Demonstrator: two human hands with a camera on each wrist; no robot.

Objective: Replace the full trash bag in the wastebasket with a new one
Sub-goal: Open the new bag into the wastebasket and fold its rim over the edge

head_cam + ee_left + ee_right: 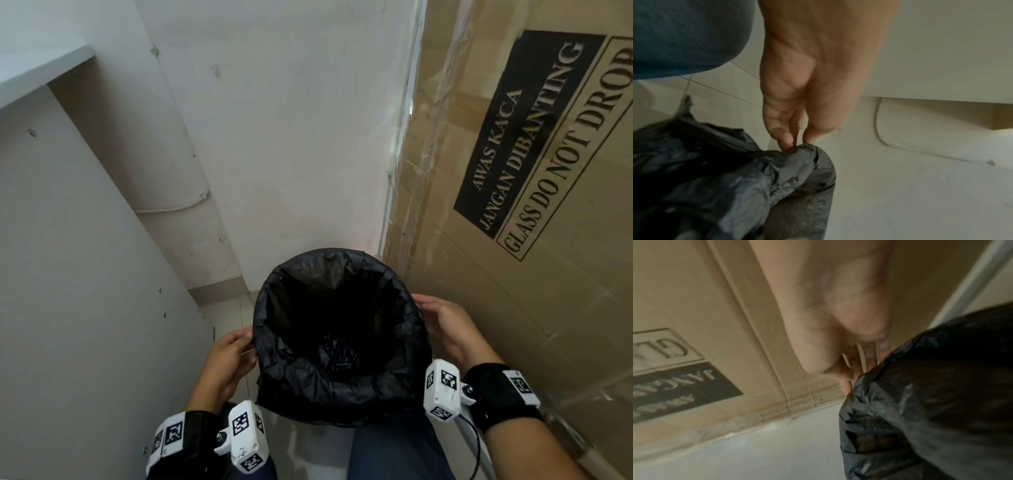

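Note:
A black trash bag (337,383) lines the wastebasket, its mouth wide open and its edge folded down over the rim. Crumpled black plastic (337,354) lies at the bottom inside. My left hand (228,356) pinches the bag's folded edge (805,151) at the left of the rim. My right hand (445,325) pinches the bag's edge (863,382) at the right side. The basket's own wall is almost wholly covered by the bag (735,186); in the right wrist view a little of it shows through the film (869,444).
A large cardboard box (513,205) marked "GLASS DO NOT DROP" stands close on the right, almost touching the basket. A white wall (291,137) and a white cabinet side (68,274) close in the left and back. My jeans-clad legs (394,452) are below.

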